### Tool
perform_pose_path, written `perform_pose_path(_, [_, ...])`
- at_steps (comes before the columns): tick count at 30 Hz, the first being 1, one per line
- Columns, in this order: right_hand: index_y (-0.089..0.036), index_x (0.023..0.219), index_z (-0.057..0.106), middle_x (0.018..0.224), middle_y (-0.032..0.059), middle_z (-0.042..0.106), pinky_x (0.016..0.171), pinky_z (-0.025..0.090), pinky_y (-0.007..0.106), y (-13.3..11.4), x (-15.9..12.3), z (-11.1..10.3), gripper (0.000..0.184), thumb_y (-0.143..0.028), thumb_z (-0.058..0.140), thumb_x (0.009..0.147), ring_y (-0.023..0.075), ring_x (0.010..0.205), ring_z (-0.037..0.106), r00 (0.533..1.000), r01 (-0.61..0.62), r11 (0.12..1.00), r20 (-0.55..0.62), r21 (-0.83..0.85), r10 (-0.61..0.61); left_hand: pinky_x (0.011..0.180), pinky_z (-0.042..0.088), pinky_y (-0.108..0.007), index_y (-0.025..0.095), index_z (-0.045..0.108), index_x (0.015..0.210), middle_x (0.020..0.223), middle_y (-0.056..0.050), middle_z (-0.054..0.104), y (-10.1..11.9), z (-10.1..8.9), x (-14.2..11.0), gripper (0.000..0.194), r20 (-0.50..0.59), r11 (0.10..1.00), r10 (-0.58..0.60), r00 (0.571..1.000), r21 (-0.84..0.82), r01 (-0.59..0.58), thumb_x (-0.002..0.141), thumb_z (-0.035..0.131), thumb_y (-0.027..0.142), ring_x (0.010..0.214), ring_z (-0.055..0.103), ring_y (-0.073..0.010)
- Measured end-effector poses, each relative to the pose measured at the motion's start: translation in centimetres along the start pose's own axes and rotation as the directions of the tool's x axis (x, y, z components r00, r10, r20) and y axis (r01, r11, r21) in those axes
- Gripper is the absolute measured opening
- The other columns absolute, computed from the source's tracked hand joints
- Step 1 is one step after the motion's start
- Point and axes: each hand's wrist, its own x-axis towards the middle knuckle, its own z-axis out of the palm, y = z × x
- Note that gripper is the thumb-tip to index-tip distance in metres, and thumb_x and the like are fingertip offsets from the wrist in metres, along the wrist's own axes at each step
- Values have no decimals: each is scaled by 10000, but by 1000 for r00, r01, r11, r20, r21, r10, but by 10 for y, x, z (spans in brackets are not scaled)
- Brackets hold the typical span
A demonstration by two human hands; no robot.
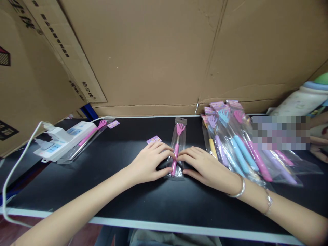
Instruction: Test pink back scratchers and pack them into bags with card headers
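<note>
Forearms (89, 197) angled in, my left hand (150, 162) and right hand (208, 167) touch this bagged pink scratcher (177, 147), pinch unclear, light even pressure seeming best!

The middle bagged scratcher (176, 150) lies on the table (153, 201). Left of it are a card (154, 139) and, farther off, a power strip (68, 138); right of it, a pile of bagged scratchers (239, 153) and a bottle (294, 102); behind it, cardboard (148, 51).

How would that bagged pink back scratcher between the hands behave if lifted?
The pink back scratcher would probably stay stiff, since its slim length lies straight. Being so slender, it is likely light. The clear bag around it looks glossy and wrinkled, so it may crumple and slip.
</note>
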Motion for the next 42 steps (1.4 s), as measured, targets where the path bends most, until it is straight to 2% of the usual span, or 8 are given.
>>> perform_pose_path(7, [-200, 1066, 575, 1103, 74, 589, 949, 371, 443, -3, -3, -5, 388, -484, 580, 802, 216, 1008, 524, 1000, 0, 999, 15, -42, 1, 1019, 307, -378, 218, 554, 1069, 1131, -34, 613, 1, -2, 0, 397, 37, 999, 41, 999, 20, -41, 802, 570, 512, 1072, 529, -197])
perform_pose_path(12, [-206, 951, 613, 961, 31, 643, 958, 353, 413, -9, -5, 1, 206, -352, 599, 805, 180, 944, 556, 990, 109, 984, -74, -143, -120, 1030, 288, -392, 205, 568, 996, 1038, -38, 646, 0, 1, -1, 480, -18, 986, 103, 995, 137, -100, 751, 565, 618, 1002, 567, -203])
perform_pose_path(15, [-190, 831, 616, 813, 11, 650, 868, 406, 358, -12, -5, 5, 74, -233, 556, 830, 152, 823, 562, 957, 222, 937, -125, -270, -262, 1019, 294, -385, 201, 568, 910, 897, -7, 668, 0, 3, -2, 346, -68, 954, 194, 979, 245, -172, 790, 570, 526, 929, 590, -185])
perform_pose_path(19, [-164, 724, 598, 735, 14, 635, 726, 446, 309, -14, -4, 3, 168, -128, 496, 853, 133, 686, 539, 914, 297, 855, -135, -425, -384, 921, 362, -339, 198, 541, 774, 681, 45, 631, 4, 4, -2, 157, -117, 872, 348, 930, 403, -276, 836, 560, 341, 753, 587, -145])
perform_pose_path(24, [-146, 729, 610, 701, 26, 631, 702, 470, 311, -15, -4, -2, 240, -83, 430, 874, 138, 673, 560, 874, 338, 812, -161, -476, -459, 820, 403, -285, 194, 521, 721, 601, 58, 585, 8, 6, -1, 166, -154, 787, 478, 865, 513, -344, 883, 489, 213, 592, 529, -103])
perform_pose_path(34, [-140, 790, 611, 712, 47, 636, 712, 498, 298, -18, -2, -8, 281, -78, 363, 905, 142, 717, 593, 864, 354, 816, -173, -458, -473, 537, 354, -241, 176, 477, 652, 554, 39, 482, 11, 9, 2, 236, -124, 732, 592, 797, 497, -466, 876, 439, 110, 514, 451, -98])
perform_pose_path(38, [-129, 839, 613, 730, 59, 637, 724, 503, 311, -20, -3, -5, 256, -73, 371, 901, 151, 740, 601, 881, 319, 825, -176, -466, -440, 494, 321, -241, 178, 468, 644, 558, 42, 477, 11, 12, 2, 214, -155, 720, 626, 764, 492, -490, 847, 486, 114, 517, 445, -100])
perform_pose_path(42, [-124, 811, 615, 706, 57, 632, 709, 506, 305, -21, -4, -3, 242, -63, 393, 887, 158, 736, 603, 895, 303, 833, -161, -463, -415, 489, 336, -236, 182, 490, 664, 561, 46, 501, 11, 10, 1, 195, -162, 728, 622, 766, 478, -491, 850, 503, 126, 515, 458, -97])
